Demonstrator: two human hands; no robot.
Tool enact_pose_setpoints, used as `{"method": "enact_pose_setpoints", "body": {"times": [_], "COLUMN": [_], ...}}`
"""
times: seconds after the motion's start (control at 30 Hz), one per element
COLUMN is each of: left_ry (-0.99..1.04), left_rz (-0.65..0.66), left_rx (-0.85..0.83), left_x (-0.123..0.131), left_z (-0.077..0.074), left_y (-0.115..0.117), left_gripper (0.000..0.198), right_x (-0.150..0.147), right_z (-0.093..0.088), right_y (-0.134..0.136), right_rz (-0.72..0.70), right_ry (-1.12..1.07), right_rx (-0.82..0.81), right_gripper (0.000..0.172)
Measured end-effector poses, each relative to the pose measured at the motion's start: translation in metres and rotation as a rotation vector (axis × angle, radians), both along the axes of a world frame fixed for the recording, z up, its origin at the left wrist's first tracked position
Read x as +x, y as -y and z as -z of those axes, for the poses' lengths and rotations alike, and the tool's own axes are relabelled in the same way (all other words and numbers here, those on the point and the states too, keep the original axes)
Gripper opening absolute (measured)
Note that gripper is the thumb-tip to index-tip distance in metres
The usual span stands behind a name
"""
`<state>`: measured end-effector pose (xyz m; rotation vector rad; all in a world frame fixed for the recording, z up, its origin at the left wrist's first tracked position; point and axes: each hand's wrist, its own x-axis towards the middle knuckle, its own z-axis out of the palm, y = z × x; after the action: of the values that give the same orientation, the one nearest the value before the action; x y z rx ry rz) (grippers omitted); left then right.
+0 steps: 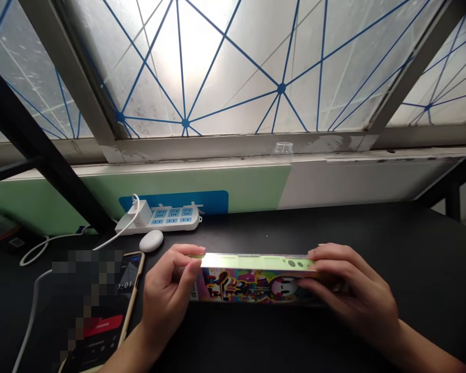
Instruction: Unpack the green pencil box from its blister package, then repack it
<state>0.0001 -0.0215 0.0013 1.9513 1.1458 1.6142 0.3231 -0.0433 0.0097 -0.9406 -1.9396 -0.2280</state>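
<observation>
Head view: both hands pinch a slim, long box (236, 286) lengthwise between them, above the black desk (256, 339) and in front of the window (252, 57). The left hand (169, 290) grips the box's left end, thumb on the near upper edge and index finger laid along the far one, the two tips only slightly parted with the end of the box between them; its other fingers are bent and partly hidden. The right hand (353, 290) has the opposite end, its thumb stretched flat against the near face while index and middle fingers reach over the upper side, so its grasp stands wider than the left's; the remaining fingers are tucked out of sight, and I cannot tell whether they touch the box. Pale green covers the narrow upper side, with dark round marks toward the right end, and the near face carries bright cartoon figures. Whether the box's underside meets the desk cannot be told. Just beside the left forearm lies a phone (130, 305), partly pixelated, and beyond it sit a rounded white object (151, 241) and a white power strip (176, 219) with a charger (141, 213) plugged in.
</observation>
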Motion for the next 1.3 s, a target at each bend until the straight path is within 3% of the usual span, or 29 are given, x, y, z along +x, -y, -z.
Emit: {"method": "enact_pose_setpoints", "body": {"times": [0.13,0.33,0.5,0.57,0.67,0.87,1.03,1.2,1.3], "left_ry": [-0.135,-0.368,-0.636,-0.752,-0.878,-0.879,-0.837,-0.833,-0.864], "left_rz": [0.079,0.142,0.197,0.178,0.131,0.129,0.135,0.113,0.075], "left_rx": [0.239,0.289,0.219,0.145,0.012,-0.098,-0.096,0.010,0.112], "left_x": [-0.010,-0.010,0.001,0.002,0.000,-0.003,-0.001,0.001,0.002], "left_z": [-0.009,-0.019,-0.017,-0.012,-0.004,0.004,0.003,-0.001,-0.005], "left_y": [0.004,0.007,0.004,0.004,0.004,0.002,0.001,0.005,0.009], "left_gripper": [0.023,0.016,0.016,0.028,0.048,0.059,0.066,0.087,0.096], "right_x": [-0.003,-0.001,-0.008,-0.011,-0.012,-0.011,-0.009,0.006,0.014], "right_z": [0.000,-0.006,-0.002,0.001,0.003,0.003,0.009,0.015,0.013], "right_y": [0.007,0.011,0.010,0.009,0.007,0.009,0.001,-0.017,-0.025], "right_rz": [-0.005,0.033,-0.005,-0.033,-0.072,-0.096,-0.042,0.110,0.078], "right_ry": [0.082,0.267,0.439,0.478,0.507,0.441,0.334,0.106,0.013], "right_rx": [0.094,-0.152,-0.256,-0.269,-0.334,-0.543,-0.599,-0.588,-0.636], "right_gripper": [0.021,0.014,0.069,0.072,0.059,0.049,0.058,0.062,0.060]}}
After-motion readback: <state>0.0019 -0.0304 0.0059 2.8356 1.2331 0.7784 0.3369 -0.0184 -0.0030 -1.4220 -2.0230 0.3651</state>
